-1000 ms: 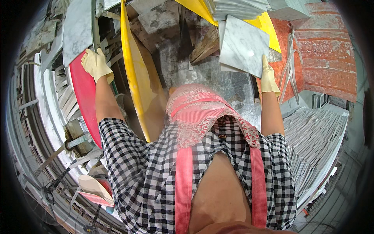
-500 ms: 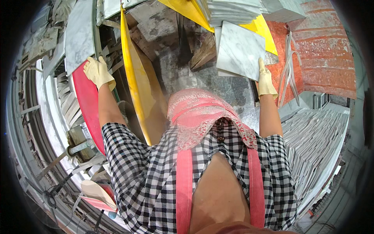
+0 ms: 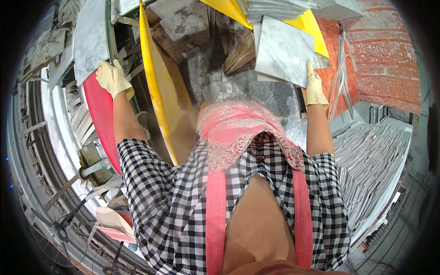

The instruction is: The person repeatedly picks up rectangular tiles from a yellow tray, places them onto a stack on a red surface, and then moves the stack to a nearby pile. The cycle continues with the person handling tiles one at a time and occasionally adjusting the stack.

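Both my hands wear pale yellow rubber gloves. My left hand [image 3: 113,80] is at the near edge of a grey-white marble slab [image 3: 93,39], its fingers bent over the corner and its thumb along the side. Directly under that hand runs a long red strip [image 3: 98,110]. On the right, my right hand [image 3: 315,87] grips the near right corner of a square marble tile [image 3: 284,50], thumb lying on top and the other fingers hidden underneath. Another tile [image 3: 270,78] shows partly beneath it.
Between my hands stands a yellow sheet [image 3: 153,78]. A stack of tiles [image 3: 275,10] is beyond the held one. Orange-red boards [image 3: 382,59] and loose pale straps [image 3: 340,78] lie to the right, above many upright thin slabs [image 3: 371,160]. A fan [image 3: 59,231] is at lower left.
My left hand and the slab it touches have shifted slightly away and left. The tile in my right hand sits a little farther away, with my grip unchanged.
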`<state>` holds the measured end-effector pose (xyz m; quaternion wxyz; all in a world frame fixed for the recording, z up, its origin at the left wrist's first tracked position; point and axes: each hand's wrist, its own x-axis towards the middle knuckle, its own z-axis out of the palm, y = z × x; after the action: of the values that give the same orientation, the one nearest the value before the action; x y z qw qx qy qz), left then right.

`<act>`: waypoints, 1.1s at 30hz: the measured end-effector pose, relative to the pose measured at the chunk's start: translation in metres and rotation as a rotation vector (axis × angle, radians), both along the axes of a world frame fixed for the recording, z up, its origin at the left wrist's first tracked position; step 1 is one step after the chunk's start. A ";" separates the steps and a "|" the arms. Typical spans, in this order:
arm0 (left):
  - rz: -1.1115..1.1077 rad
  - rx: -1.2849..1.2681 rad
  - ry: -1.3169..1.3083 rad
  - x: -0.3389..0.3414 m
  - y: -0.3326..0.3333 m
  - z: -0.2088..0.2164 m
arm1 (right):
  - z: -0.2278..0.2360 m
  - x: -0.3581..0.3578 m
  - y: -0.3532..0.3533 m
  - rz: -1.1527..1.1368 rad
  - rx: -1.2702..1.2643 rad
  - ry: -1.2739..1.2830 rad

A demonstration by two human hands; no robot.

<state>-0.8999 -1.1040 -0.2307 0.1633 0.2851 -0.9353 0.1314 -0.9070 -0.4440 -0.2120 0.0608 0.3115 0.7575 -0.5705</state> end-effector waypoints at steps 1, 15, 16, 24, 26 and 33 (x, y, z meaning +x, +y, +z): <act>0.018 0.028 -0.021 0.000 0.001 0.001 | 0.001 0.000 0.000 -0.021 0.005 -0.017; -0.027 -0.100 0.178 -0.009 -0.021 -0.018 | -0.009 -0.004 0.008 -0.016 0.100 -0.073; -0.064 -0.148 0.145 -0.010 -0.020 -0.019 | -0.010 -0.005 0.009 -0.005 0.151 -0.070; -0.198 -0.159 0.116 -0.005 -0.018 -0.021 | -0.008 -0.006 0.006 -0.079 0.096 -0.109; -0.251 -0.138 0.150 -0.007 -0.020 -0.020 | -0.007 -0.005 0.006 -0.064 0.042 -0.069; -0.265 -0.115 0.160 -0.004 -0.012 -0.014 | -0.006 -0.006 0.006 -0.029 0.020 -0.087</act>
<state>-0.9042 -1.1164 -0.2450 0.2691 0.1588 -0.9397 0.1389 -0.9130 -0.4377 -0.2184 0.0824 0.3476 0.7551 -0.5497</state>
